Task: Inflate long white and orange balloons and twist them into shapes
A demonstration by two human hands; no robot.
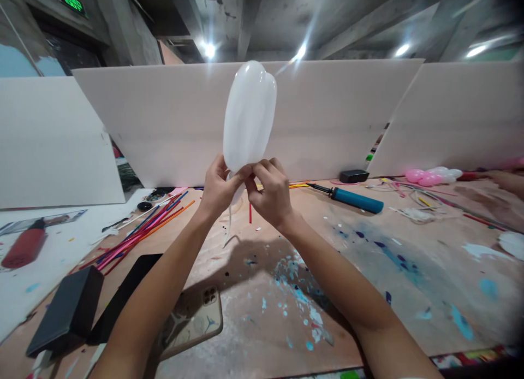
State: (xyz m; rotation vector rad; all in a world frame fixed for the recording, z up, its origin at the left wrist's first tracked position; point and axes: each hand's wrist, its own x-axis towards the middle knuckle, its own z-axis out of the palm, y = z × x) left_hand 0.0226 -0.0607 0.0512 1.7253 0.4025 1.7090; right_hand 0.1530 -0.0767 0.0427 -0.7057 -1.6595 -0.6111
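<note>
I hold a white balloon, folded into side-by-side lobes, upright above the table. My left hand pinches its lower end from the left, fingers closed. My right hand grips the same lower end from the right, fingers curled and touching the left hand's fingertips. A thin uninflated tail of the balloon hangs down below my hands.
The paint-stained wooden table carries a bundle of long uninflated balloons at left, a blue hand pump, a red pump, a black box, a phone and pink and white balloons. White boards stand behind.
</note>
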